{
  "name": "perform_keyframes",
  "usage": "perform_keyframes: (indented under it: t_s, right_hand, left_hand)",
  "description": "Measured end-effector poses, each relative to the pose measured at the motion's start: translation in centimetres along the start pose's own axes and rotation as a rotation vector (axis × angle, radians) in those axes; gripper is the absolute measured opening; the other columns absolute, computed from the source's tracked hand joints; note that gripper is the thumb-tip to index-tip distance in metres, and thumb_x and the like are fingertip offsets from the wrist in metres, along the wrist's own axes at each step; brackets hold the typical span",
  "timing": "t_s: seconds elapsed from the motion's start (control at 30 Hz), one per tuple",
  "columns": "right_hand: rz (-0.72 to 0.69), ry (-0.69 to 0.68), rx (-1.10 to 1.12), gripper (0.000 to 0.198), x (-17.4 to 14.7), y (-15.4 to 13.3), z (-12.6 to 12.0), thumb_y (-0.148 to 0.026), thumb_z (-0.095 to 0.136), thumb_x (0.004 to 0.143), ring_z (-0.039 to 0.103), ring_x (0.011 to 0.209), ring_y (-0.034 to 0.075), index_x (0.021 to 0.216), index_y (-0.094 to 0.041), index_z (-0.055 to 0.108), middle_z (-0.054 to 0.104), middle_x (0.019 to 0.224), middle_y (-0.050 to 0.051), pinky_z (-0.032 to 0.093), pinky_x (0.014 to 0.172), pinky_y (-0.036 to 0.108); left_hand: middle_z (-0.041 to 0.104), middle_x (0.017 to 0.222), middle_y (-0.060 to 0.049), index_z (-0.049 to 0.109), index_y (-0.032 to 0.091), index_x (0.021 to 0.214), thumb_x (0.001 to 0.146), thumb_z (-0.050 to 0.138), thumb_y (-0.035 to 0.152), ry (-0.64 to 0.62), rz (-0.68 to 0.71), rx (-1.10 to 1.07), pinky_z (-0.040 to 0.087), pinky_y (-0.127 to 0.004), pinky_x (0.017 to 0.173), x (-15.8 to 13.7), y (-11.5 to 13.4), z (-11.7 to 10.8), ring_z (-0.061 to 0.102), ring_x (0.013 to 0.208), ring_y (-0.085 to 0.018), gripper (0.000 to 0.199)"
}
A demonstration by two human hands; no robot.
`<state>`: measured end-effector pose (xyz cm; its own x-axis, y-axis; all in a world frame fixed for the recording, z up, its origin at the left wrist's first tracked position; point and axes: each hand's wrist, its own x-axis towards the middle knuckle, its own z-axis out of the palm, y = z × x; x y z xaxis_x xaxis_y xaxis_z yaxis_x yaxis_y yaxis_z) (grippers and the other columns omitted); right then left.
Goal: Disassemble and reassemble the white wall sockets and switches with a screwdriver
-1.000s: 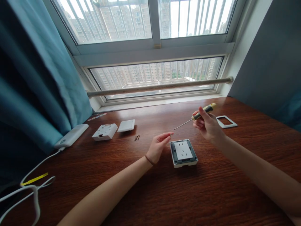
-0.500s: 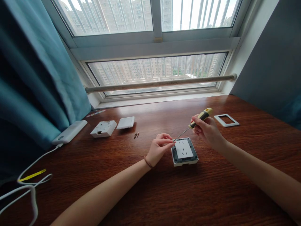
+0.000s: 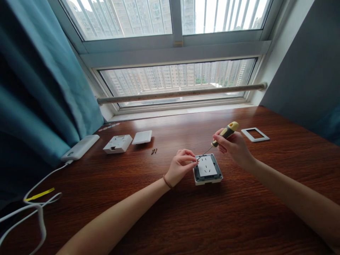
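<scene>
A white wall socket [image 3: 207, 166] with a grey inner frame lies face up on its white back box on the table. My left hand [image 3: 183, 163] is closed in a pinch over the socket's upper left corner; whatever is between thumb and forefinger is too small to make out. In my right hand [image 3: 233, 144] is a yellow-and-black screwdriver [image 3: 226, 134], held slanting above the socket. Its thin shaft points down and left, with the tip at my left fingertips.
A white cover frame [image 3: 255, 134] lies to the right. Left of the socket are several small screws [image 3: 154, 151], a white switch plate [image 3: 142, 137] and a white back box [image 3: 118, 143]. A white power bank [image 3: 81, 147] with a cable rests beside the blue curtain [image 3: 53, 78].
The screwdriver and my right hand have shifted slightly left and down. My left fingers still pinch at the tip, a touch to the right. The socket looks unchanged.
</scene>
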<state>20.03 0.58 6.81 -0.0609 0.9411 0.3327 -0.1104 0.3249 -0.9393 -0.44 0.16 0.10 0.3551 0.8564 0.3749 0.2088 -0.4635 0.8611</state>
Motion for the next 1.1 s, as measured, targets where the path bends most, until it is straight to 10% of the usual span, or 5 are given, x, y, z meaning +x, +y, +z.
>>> perform_keyframes:
  t_s: [1.1]
  right_hand:
    - [-0.042,-0.11,-0.224,0.021,-0.45,-0.36,0.15,-0.034,0.065,0.073,0.036,0.037,0.005,0.069,-0.016,0.054,0.044,0.049,-0.007,0.028,0.035,0.021]
  left_hand:
    - [0.061,0.088,-0.005,0.071,0.02,0.074,0.07,0.069,0.027,-0.089,-0.029,0.069,0.038,-0.037,0.09,0.04,0.1,-0.27,0.051,0.092,-0.021,0.008]
